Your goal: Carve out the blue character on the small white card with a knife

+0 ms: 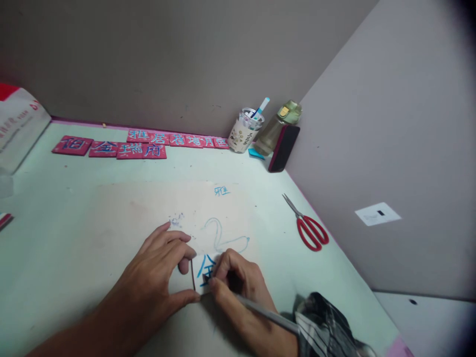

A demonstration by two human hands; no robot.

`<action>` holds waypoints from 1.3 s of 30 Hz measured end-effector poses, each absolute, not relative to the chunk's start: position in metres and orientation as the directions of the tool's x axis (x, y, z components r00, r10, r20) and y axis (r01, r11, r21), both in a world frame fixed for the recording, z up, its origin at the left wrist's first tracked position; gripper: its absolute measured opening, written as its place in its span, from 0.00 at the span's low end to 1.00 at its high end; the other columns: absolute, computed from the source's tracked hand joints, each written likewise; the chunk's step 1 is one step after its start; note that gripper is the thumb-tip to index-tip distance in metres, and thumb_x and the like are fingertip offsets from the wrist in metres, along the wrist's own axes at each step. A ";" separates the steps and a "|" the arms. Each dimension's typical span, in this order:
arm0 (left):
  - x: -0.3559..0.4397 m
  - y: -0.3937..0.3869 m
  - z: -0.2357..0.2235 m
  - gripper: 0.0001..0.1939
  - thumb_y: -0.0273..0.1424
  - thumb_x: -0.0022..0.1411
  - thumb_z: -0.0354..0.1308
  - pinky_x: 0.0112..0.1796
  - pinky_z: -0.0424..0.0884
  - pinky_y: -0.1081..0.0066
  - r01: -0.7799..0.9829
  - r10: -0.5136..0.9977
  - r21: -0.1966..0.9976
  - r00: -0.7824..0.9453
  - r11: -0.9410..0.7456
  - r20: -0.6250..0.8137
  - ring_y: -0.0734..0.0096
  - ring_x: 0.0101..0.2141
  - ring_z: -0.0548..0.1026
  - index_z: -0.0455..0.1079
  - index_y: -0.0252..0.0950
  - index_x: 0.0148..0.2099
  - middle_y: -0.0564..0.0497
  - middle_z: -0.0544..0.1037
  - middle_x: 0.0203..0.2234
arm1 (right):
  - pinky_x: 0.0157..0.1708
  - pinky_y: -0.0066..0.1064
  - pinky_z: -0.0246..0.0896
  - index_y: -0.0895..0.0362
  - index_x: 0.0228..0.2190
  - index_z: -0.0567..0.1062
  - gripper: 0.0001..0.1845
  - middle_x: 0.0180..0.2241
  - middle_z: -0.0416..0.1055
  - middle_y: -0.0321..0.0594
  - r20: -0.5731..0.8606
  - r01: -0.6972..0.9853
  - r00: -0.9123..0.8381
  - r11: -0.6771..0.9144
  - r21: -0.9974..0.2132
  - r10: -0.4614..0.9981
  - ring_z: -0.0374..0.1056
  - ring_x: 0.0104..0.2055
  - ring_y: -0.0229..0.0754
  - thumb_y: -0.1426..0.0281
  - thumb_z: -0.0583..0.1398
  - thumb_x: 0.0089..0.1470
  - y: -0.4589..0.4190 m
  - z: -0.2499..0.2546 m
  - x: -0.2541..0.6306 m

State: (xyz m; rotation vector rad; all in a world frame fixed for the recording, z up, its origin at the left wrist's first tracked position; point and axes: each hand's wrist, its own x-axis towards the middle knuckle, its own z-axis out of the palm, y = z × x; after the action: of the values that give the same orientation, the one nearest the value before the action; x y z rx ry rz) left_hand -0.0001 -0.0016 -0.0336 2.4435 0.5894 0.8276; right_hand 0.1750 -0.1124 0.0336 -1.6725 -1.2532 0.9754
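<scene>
A small white square tile (pixel 199 287) with a dark edge lies on the table, bearing a Chinese character in blue strokes. My left hand (pixel 159 267) holds it from the left, with thumb at the lower corner and index finger at the upper one. In a pinch, my right hand (pixel 241 287) grips a slim grey pen-like tool (pixel 267 313), whose dark tip meets the character. The right fingers cover the tile's right side. Just beyond the hands, a blue curved outline (pixel 217 233) is drawn on the surface, near some dark crumbs (pixel 177 219).
Red scissors (pixel 311 232) lie at the right. Red tiles with blue characters (pixel 104 148) line the back, near a jar of pens (pixel 243 131), a green bottle (pixel 277 130) and a leaning phone (pixel 284 148). A white bag (pixel 20 129) stands at left. Walls border the table (pixel 208 171).
</scene>
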 end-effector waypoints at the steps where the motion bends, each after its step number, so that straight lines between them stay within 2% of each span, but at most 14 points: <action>1: 0.000 -0.002 -0.034 0.28 0.24 0.46 0.73 0.65 0.56 0.49 0.237 0.534 0.570 0.723 -0.787 0.437 0.57 0.52 0.74 0.61 0.42 0.44 0.56 0.74 0.36 | 0.30 0.36 0.53 0.52 0.27 0.64 0.10 0.26 0.66 0.37 -0.105 0.345 0.207 -0.173 -0.922 0.973 0.60 0.29 0.42 0.64 0.57 0.58 -0.112 0.033 0.175; 10: 0.000 -0.004 -0.028 0.26 0.25 0.49 0.71 0.64 0.57 0.46 0.253 0.525 0.541 0.730 -0.802 0.437 0.56 0.51 0.74 0.59 0.43 0.44 0.56 0.72 0.34 | 0.29 0.35 0.52 0.53 0.26 0.63 0.10 0.24 0.64 0.35 -0.083 0.350 0.219 -0.158 -0.924 0.972 0.58 0.28 0.40 0.66 0.57 0.58 -0.114 0.029 0.171; 16: 0.004 -0.006 -0.023 0.31 0.29 0.47 0.74 0.61 0.61 0.45 0.274 0.533 0.520 0.716 -0.809 0.452 0.54 0.47 0.75 0.52 0.44 0.37 0.56 0.69 0.33 | 0.30 0.35 0.52 0.52 0.26 0.63 0.08 0.25 0.66 0.36 -0.052 0.386 0.221 -0.137 -0.912 0.974 0.60 0.29 0.42 0.67 0.56 0.56 -0.115 0.025 0.168; 21: 0.000 0.004 -0.022 0.30 0.30 0.49 0.76 0.60 0.58 0.48 0.247 0.486 0.525 0.785 -0.814 0.384 0.55 0.48 0.73 0.54 0.43 0.38 0.56 0.71 0.35 | 0.31 0.34 0.51 0.53 0.27 0.62 0.07 0.25 0.64 0.35 -0.050 0.421 0.186 -0.125 -0.898 0.981 0.59 0.30 0.41 0.70 0.56 0.55 -0.116 0.023 0.172; 23: -0.004 0.011 -0.023 0.26 0.31 0.53 0.74 0.61 0.57 0.50 0.228 0.463 0.549 0.820 -0.804 0.337 0.58 0.46 0.73 0.57 0.43 0.41 0.58 0.71 0.34 | 0.31 0.34 0.50 0.53 0.27 0.62 0.07 0.25 0.63 0.34 -0.041 0.424 0.177 -0.114 -0.898 0.983 0.58 0.29 0.40 0.72 0.56 0.55 -0.116 0.024 0.173; 25: -0.006 0.018 -0.024 0.24 0.30 0.59 0.70 0.62 0.53 0.52 0.211 0.439 0.557 0.841 -0.803 0.315 0.61 0.44 0.73 0.61 0.43 0.51 0.59 0.71 0.34 | 0.31 0.34 0.50 0.53 0.27 0.62 0.07 0.25 0.63 0.33 -0.039 0.418 0.171 -0.108 -0.902 0.984 0.58 0.29 0.40 0.71 0.56 0.55 -0.115 0.024 0.174; 27: -0.007 0.023 -0.024 0.31 0.28 0.63 0.66 0.63 0.51 0.54 0.185 0.403 0.541 0.858 -0.820 0.318 0.63 0.43 0.72 0.58 0.44 0.64 0.59 0.72 0.35 | 0.31 0.34 0.51 0.53 0.27 0.62 0.07 0.25 0.64 0.34 -0.035 0.415 0.164 -0.101 -0.904 0.986 0.58 0.29 0.40 0.71 0.56 0.55 -0.115 0.026 0.174; 29: -0.005 0.026 -0.024 0.36 0.26 0.65 0.63 0.64 0.49 0.55 0.160 0.359 0.515 0.879 -0.842 0.313 0.65 0.44 0.72 0.53 0.47 0.69 0.58 0.73 0.38 | 0.31 0.35 0.51 0.53 0.27 0.63 0.07 0.25 0.64 0.34 -0.039 0.414 0.159 -0.103 -0.904 0.986 0.58 0.29 0.41 0.70 0.56 0.55 -0.115 0.028 0.173; 31: -0.002 0.028 -0.022 0.36 0.24 0.65 0.62 0.65 0.47 0.55 0.143 0.320 0.498 0.902 -0.855 0.289 0.65 0.45 0.71 0.54 0.49 0.70 0.57 0.73 0.41 | 0.31 0.35 0.52 0.53 0.27 0.63 0.07 0.25 0.64 0.34 -0.055 0.415 0.161 -0.118 -0.902 0.985 0.59 0.30 0.41 0.70 0.56 0.55 -0.114 0.029 0.173; 34: 0.002 0.029 -0.018 0.33 0.22 0.63 0.63 0.66 0.45 0.54 0.135 0.289 0.494 0.924 -0.859 0.250 0.66 0.44 0.72 0.60 0.50 0.66 0.58 0.74 0.39 | 0.31 0.35 0.52 0.53 0.27 0.62 0.07 0.25 0.64 0.34 -0.076 0.414 0.165 -0.139 -0.899 0.983 0.58 0.30 0.41 0.70 0.56 0.55 -0.113 0.031 0.173; 39: 0.003 0.030 -0.016 0.26 0.24 0.64 0.62 0.66 0.50 0.53 0.162 0.323 0.519 0.917 -0.839 0.236 0.66 0.44 0.73 0.66 0.49 0.62 0.57 0.75 0.38 | 0.30 0.35 0.53 0.52 0.27 0.62 0.08 0.25 0.64 0.35 -0.078 0.400 0.155 -0.135 -0.906 0.985 0.57 0.28 0.40 0.69 0.56 0.56 -0.113 0.031 0.172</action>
State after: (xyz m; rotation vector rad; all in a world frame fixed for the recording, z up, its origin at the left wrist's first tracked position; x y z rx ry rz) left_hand 0.0026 0.0295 -0.0159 2.5712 0.3480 0.4322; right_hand 0.1724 -0.1134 0.0313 -1.6602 -1.3484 0.9551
